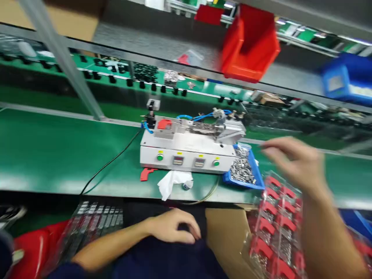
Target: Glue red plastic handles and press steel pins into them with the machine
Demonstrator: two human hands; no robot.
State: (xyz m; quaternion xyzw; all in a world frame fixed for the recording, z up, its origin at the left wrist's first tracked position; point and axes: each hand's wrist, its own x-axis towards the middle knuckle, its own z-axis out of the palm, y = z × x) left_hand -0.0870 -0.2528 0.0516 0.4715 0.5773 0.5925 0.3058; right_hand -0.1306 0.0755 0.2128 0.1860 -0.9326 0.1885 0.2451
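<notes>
We see the right hand (293,162), blurred, fingers loosely spread and holding nothing we can make out, raised just above a clear tray (276,228) of red parts (269,207). The left hand (171,226) rests palm down on the lap, fingers slightly curled, empty. Beside the tray, a blue bin (242,174) holds small metal pieces. It touches the white machine (188,149) on the green bench (58,155). A red bin (250,46) hangs above.
</notes>
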